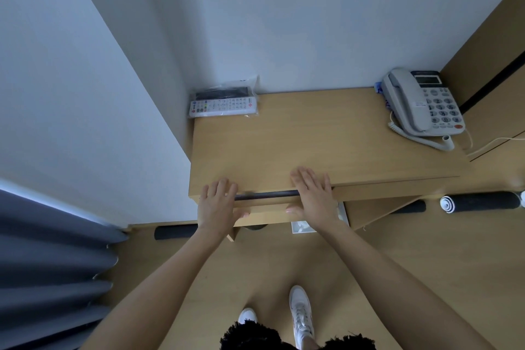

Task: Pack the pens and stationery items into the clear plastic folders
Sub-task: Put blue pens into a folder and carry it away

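Head view. My left hand (217, 203) and right hand (314, 197) lie flat, fingers straight and spread, on the front edge of the wooden desk (326, 133), holding nothing, above a dark drawer slot (267, 195). A clear plastic folder (224, 99) containing remote controls lies at the desk's far left corner, well apart from both hands; a telephone (426, 102) occupies the far right.

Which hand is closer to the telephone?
Right. The right hand rests at the desk's front edge, nearer the telephone in the far right corner; the left hand lies farther left.
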`<act>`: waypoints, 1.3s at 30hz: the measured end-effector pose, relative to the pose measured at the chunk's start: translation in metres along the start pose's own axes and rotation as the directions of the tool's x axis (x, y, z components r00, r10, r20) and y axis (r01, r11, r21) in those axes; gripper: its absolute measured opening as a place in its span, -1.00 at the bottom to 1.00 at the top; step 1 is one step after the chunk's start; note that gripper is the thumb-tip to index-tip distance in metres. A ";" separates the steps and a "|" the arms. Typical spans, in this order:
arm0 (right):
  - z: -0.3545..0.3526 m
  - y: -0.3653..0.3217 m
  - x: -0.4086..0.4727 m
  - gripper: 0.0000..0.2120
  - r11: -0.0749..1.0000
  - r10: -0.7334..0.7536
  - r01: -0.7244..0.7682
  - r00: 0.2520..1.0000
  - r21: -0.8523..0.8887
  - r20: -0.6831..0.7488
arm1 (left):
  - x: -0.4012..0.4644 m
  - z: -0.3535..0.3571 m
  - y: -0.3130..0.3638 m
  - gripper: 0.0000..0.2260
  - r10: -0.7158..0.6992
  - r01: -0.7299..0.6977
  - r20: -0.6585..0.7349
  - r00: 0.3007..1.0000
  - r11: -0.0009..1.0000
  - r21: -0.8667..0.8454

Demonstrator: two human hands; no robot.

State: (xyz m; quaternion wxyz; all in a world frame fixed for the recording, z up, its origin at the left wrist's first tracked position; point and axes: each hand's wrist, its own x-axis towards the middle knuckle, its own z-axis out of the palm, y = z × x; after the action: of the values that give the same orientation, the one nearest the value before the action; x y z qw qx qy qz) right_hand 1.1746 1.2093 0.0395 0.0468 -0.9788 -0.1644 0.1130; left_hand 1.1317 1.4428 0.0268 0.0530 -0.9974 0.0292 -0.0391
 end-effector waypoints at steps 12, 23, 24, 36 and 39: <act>0.015 0.000 0.015 -0.32 0.995 -0.090 0.077 0.952 -0.058 -0.294 | 0.020 0.005 0.005 -0.43 0.003 -0.003 -0.099 0.995 1.000 -0.007; 0.029 0.008 0.020 -0.34 0.994 -0.109 0.091 0.922 -0.067 -0.372 | 0.025 0.015 -0.005 -0.32 0.091 -0.088 -0.140 0.986 0.996 0.028; 0.029 0.008 0.020 -0.36 0.993 -0.112 0.090 0.918 -0.075 -0.379 | 0.026 0.014 -0.006 -0.31 0.103 -0.100 -0.133 0.986 0.994 0.034; 0.026 0.009 0.029 -0.47 0.989 -0.123 0.077 0.896 -0.123 -0.426 | 0.032 0.008 0.000 -0.27 0.067 -0.068 0.018 0.998 0.994 0.080; 0.025 0.009 0.030 -0.46 0.987 -0.133 0.083 0.902 -0.137 -0.410 | 0.032 0.008 0.003 -0.33 0.059 -0.061 0.021 0.998 0.992 0.111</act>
State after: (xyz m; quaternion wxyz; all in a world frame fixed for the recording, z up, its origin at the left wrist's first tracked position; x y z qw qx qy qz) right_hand 1.1994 1.2124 0.0082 0.0299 -0.9707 -0.2109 -0.1117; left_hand 1.1644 1.4388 0.0206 0.1098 -0.9919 0.0565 -0.0303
